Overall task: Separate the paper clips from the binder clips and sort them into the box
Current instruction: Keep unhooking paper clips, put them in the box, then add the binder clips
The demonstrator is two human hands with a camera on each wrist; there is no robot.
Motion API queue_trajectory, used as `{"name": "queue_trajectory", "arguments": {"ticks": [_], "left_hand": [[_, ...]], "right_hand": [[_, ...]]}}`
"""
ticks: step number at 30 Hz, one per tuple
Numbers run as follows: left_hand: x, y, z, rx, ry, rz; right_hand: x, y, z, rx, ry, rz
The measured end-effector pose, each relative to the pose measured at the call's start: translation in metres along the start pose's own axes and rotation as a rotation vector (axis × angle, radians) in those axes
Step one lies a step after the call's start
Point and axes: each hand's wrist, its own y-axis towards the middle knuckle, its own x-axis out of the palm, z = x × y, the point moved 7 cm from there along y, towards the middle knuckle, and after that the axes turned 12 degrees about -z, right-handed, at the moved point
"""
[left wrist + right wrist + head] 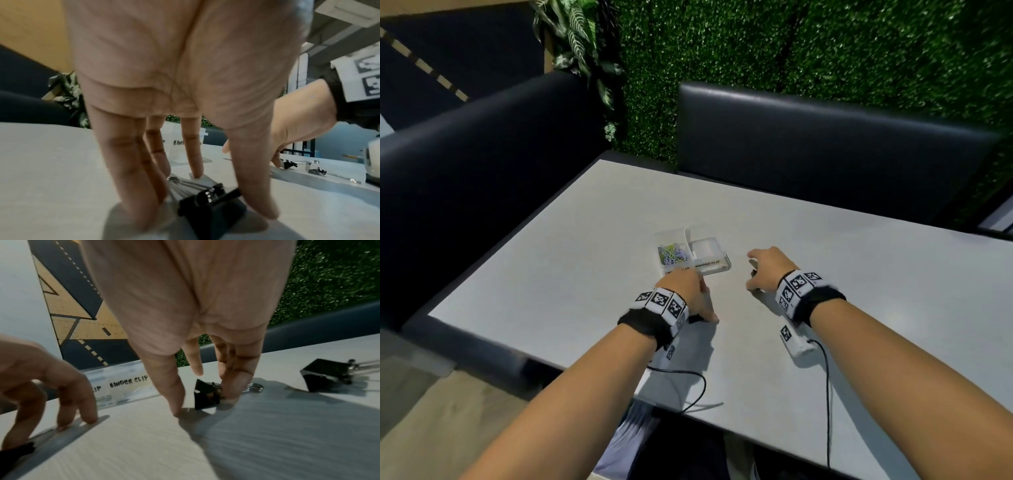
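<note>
**Asker:** Head view first: where did the clear plastic two-compartment box (693, 251) sit from the hands?

**Watcher:** Ahead of both on the pale grey worktop (825, 240), just beyond the left hand (688, 291). Its left compartment held coloured wire paper clips (673, 255); the right one, lettered BINDER CLIP in the right wrist view, looked unfilled.

**Asker:** And the hands themselves?

**Watcher:** The left hand's straight fingers (127, 162) and thumb straddled a black metal binder clip (209, 204), body towards the wrist, wire handles pointing at the box; not yet pinched. The right hand (767, 270) pressed its fingertips (234, 386) on the handles of a second black binder clip (205, 394), thumb planted beside it. A third black binder clip (324, 374) lay farther right, untouched.

**Asker:** Which was nearer the box?

**Watcher:** The left, I'd judge; its clip needed only a short forward carry.
</note>
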Motion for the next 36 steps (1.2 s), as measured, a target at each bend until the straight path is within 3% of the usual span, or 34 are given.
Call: {"name": "queue_trajectory", "arguments": {"ticks": [3, 6, 11, 13, 17, 20, 25, 32, 36], "left_hand": [[0.000, 0.004, 0.007, 0.024, 0.098, 0.031], [-0.001, 0.001, 0.011, 0.027, 0.158, 0.015], [-0.011, -0.008, 0.012, 0.098, -0.058, 0.036], [-0.031, -0.012, 0.013, 0.137, -0.194, 0.075], [-0.103, 0.001, 0.009, 0.156, -0.378, 0.309], [-0.132, 0.032, 0.007, 0.120, -0.359, 0.352], [-0.120, 0.075, -0.002, 0.067, -0.302, 0.244], [-0.128, 0.064, -0.024, 0.040, -0.324, 0.336], [-0.118, 0.050, 0.004, 0.147, -0.283, 0.375]], "right_hand": [[0.001, 0.001, -0.009, -0.005, -0.195, -0.037], [0.000, 0.002, -0.006, 0.029, -0.156, -0.064], [-0.013, -0.005, 0.004, 0.044, 0.023, 0.021], [-0.023, -0.007, 0.006, 0.027, 0.132, 0.089], [-0.044, -0.009, -0.009, -0.111, 0.262, 0.201], [-0.056, -0.005, -0.027, -0.190, 0.262, 0.252], [-0.057, 0.012, -0.062, -0.285, 0.244, 0.215], [-0.040, 0.019, -0.092, -0.350, 0.162, 0.177], [-0.039, -0.004, -0.083, -0.406, 0.134, 0.225]]}}
